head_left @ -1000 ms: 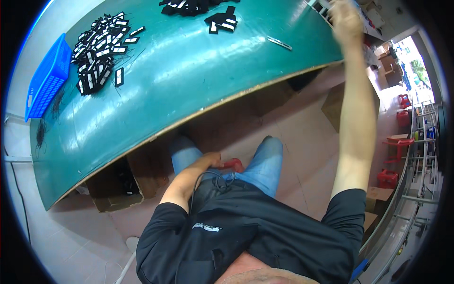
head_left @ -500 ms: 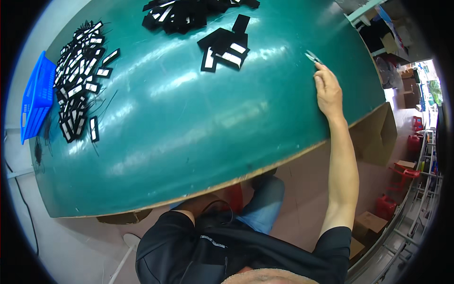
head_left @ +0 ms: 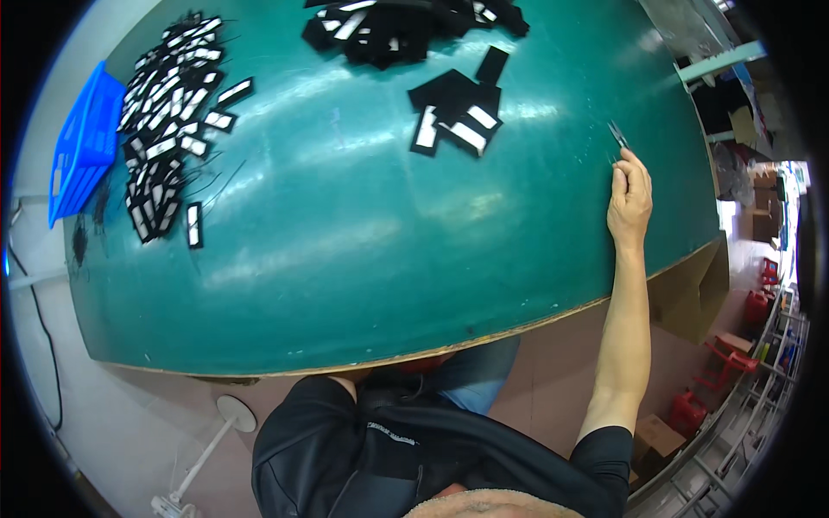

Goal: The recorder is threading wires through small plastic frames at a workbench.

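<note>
My right hand (head_left: 630, 205) rests over the right side of the green table, its fingers closed at the near end of small metal thread snips (head_left: 617, 136). The blades point away from me. Left of that hand lies a loose group of flat black pieces (head_left: 453, 91), some with white labels or patches. A larger heap of similar black pieces (head_left: 389, 34) lies beyond it at the far edge of the view. My left hand is out of sight; only its dark sleeve (head_left: 306, 410) shows below the table's near edge.
On the left of the green table (head_left: 363, 285) is a long pile of small black pieces with white patches (head_left: 164, 112) and loose dark threads. A blue plastic basket (head_left: 86, 142) stands past it. Cardboard boxes (head_left: 661, 436) and red stools (head_left: 725, 363) are on the floor at right.
The whole view has shifted, so the table and its piles appear farther right. My right hand stays near the same place on the table, and the snips point more straight ahead.
</note>
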{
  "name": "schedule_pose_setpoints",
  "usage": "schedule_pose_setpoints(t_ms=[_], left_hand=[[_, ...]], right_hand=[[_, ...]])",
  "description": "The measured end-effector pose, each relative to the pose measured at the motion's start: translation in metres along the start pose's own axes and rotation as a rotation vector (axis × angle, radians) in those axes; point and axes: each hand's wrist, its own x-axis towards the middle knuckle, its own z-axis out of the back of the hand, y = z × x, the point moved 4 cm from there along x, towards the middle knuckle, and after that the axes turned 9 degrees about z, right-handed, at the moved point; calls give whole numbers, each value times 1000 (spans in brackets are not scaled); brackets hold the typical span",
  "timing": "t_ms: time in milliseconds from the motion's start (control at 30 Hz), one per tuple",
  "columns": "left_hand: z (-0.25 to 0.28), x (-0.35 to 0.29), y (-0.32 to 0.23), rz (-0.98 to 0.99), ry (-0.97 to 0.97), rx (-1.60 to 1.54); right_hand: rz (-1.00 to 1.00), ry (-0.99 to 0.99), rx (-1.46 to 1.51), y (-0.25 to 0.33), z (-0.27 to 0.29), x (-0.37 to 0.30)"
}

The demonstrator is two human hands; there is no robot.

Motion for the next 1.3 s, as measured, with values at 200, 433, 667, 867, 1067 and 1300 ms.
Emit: schedule_pose_setpoints(t_ms=[200,433,667,867,1067,1300], left_hand=[[44,-22,30,-16,-173,-101],[78,-67,41,-48,-350,-257],[198,-211,-103,-141,-162,-398],[378,-348,-84,151,-1423,55],[474,-341,38,780,-1688,377],[527,-306,68,691,-1773,342]], right_hand=[[-263,-16,481,75,0,-17],[-143,44,720,139,-40,-37],[-86,37,641,124,-37,-45],[-59,40,595,132,-35,-47],[-46,34,556,133,-38,-47],[-75,19,542,135,-34,-42]])
